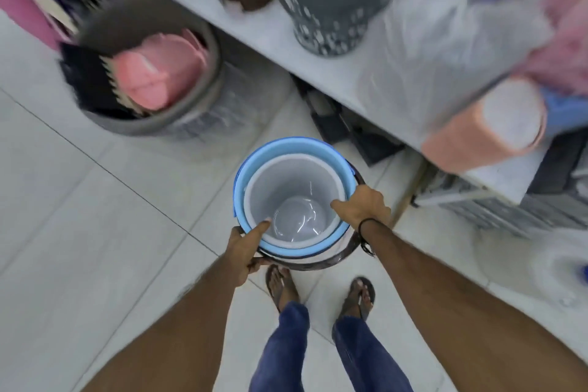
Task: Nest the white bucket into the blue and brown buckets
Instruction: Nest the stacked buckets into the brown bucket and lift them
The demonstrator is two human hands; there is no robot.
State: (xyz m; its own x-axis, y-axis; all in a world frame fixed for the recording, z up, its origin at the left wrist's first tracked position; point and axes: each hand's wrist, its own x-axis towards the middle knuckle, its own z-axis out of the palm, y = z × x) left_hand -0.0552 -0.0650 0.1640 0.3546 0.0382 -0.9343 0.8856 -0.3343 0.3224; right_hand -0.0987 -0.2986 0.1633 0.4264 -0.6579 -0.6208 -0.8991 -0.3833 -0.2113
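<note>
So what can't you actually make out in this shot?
- Brown bucket: head view, mostly hidden by the blue bucket and both hands.
- White bucket: outer wall hidden inside the blue one.
- Shelf goods: blurred.
- Right hand fingers: hidden behind the rims.

Tiled floor (95, 200) bears grey tub (152, 118); shelf (254, 29) bears perforated basket (327, 9).

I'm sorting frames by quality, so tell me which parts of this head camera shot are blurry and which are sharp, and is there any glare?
Head view: the shelf and grey basket at the top are motion-smeared; the white bucket, left hand and right hand are fairly sharp; glare streaks show on the bucket's floor; floor lines bow from wide-angle distortion.
</note>
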